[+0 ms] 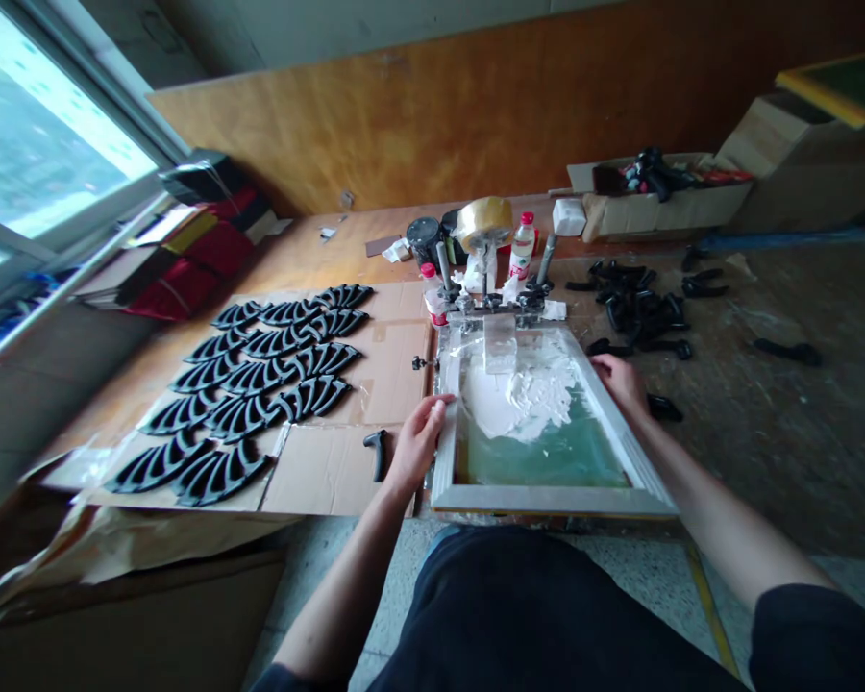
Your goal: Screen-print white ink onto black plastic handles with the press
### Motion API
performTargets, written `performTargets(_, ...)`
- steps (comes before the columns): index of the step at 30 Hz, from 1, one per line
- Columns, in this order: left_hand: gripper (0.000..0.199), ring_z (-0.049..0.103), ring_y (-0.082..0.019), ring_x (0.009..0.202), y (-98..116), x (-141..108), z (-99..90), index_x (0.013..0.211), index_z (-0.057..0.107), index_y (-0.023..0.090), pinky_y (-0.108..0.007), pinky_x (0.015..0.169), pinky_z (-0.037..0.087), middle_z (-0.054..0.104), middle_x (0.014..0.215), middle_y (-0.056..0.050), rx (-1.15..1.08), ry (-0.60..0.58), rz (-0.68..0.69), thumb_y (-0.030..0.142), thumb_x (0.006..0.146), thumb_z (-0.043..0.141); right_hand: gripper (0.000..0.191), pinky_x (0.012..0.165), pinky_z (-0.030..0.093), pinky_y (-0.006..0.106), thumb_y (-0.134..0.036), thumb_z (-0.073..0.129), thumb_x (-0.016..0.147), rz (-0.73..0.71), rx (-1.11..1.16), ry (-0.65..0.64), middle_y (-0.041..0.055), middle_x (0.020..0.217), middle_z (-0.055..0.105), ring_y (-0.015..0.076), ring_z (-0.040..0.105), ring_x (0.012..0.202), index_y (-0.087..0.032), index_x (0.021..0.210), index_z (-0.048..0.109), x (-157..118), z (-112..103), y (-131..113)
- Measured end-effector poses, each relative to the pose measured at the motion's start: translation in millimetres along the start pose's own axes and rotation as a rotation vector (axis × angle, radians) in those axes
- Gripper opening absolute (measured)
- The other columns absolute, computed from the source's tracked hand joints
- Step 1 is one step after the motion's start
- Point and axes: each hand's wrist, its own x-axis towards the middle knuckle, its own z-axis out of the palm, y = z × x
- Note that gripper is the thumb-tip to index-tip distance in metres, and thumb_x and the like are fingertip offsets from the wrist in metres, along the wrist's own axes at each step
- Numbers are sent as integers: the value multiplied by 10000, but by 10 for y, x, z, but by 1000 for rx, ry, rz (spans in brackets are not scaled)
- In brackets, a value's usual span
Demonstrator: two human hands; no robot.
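Note:
A screen frame with silver edges lies in front of me, its green mesh partly covered with white paste. My left hand is closed at the frame's left edge, thumb on top. At the right edge, my right hand touches the frame, its fingers bent and partly hidden. Metal clamps hold the far side of the frame. A clear block rests near its far end. One black handle-shaped part lies on cardboard left of my left hand.
Rows of black curved parts cover the cardboard at left. Loose black parts are heaped at right. Behind the clamps stand a tape roll and a red-capped bottle. A cardboard box sits at the back right.

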Motion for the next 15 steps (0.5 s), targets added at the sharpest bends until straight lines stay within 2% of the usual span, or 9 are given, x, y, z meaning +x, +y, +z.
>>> performTargets(2,601,407,-78,499,-341,-9,12,1345,516,201,-184,466,278,532,656,42,64,-12,-58,541,853,575,278,708,561,298,-146,518,905,74,51,63,171,1041,671,181,651,796,-69,1139,647,213,-13,-49)
performTargets(4,652,420,-82,510,-597,37,51,1423,431,219,-184,491,300,506,631,61,149,6,-81,486,850,590,538,884,533,353,-227,695,810,13,121,67,198,1317,530,240,608,1056,-100,1308,536,420,25,-306)
performTargets(5,649,439,-87,522,-685,70,69,1430,425,223,-188,508,321,507,628,63,199,19,-88,469,851,586,635,943,505,380,-246,753,758,-41,162,32,188,1371,480,269,559,1147,-119,1330,511,503,53,-474)
performTargets(6,637,461,-93,538,-748,103,83,1428,431,227,-193,525,342,516,632,61,245,29,-95,458,854,580,638,963,486,399,-243,780,726,-85,193,-27,169,1354,493,287,530,1179,-136,1302,525,563,82,-644)
performTargets(7,623,482,-100,551,-791,134,91,1423,441,230,-200,538,358,529,639,57,284,33,-104,452,856,573,554,944,486,400,-231,780,721,-117,213,-109,144,1275,550,288,539,1152,-153,1226,567,591,108,-799)
performTargets(9,599,513,-113,575,-836,177,90,1408,463,227,-213,556,383,551,652,48,334,31,-116,450,861,560,267,834,496,349,-206,730,767,-143,216,-292,81,1020,643,249,594,984,-178,1012,628,542,139,-1021)
performTargets(11,582,539,-125,603,-858,196,77,1392,482,222,-223,575,404,569,668,40,354,29,-120,455,864,552,60,749,469,300,-161,648,817,-199,213,-400,53,862,648,212,599,853,-180,873,634,369,129,-1106)
performTargets(15,560,566,-133,643,-892,193,58,1374,500,225,-231,601,428,598,710,25,355,32,-118,461,869,546,226,767,428,288,-21,533,789,-528,320,-418,66,893,662,200,589,876,-167,904,661,-8,-10,-1013)
